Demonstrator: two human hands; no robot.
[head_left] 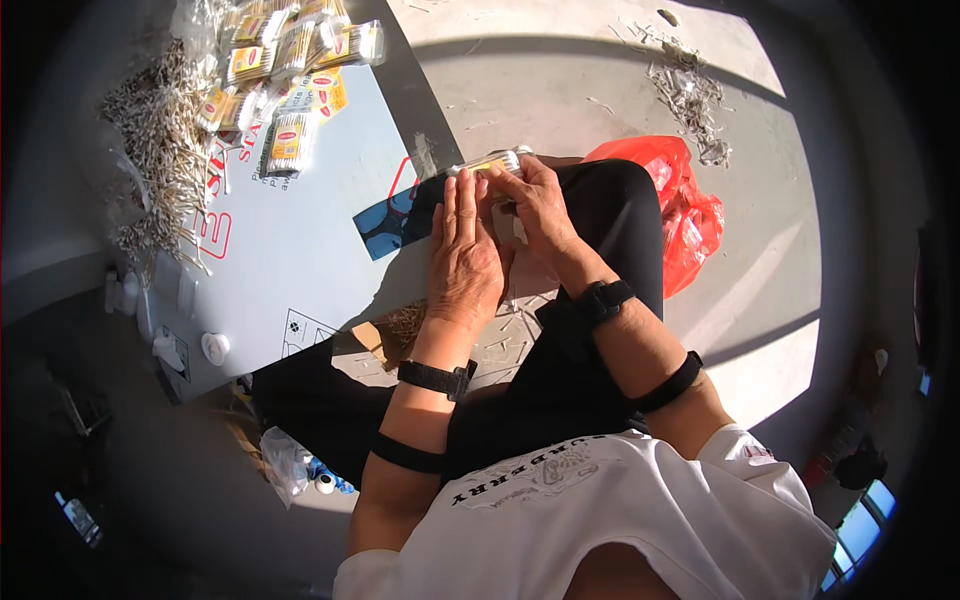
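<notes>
A small clear pack of cotton swabs (pixel 492 163) with a yellow label lies across my fingertips, above the gap between the table and my knee. My right hand (pixel 541 205) grips its right end, thumb pressed on the near side. My left hand (pixel 464 255) is held flat, its fingers stretched out side by side with their tips against the pack's left part. The palm side of the left hand is hidden. On the table to the left lie several filled swab packs (pixel 290 140), next to a big heap of loose cotton swabs (pixel 165 130).
The pale printed table (pixel 270 255) has its right edge beside my left hand. A small white round object (pixel 215 347) sits at its near corner. Beyond my right knee, a red plastic bag (pixel 690 215) rests on the floor. Scattered swabs and scraps (pixel 690 95) lie farther off.
</notes>
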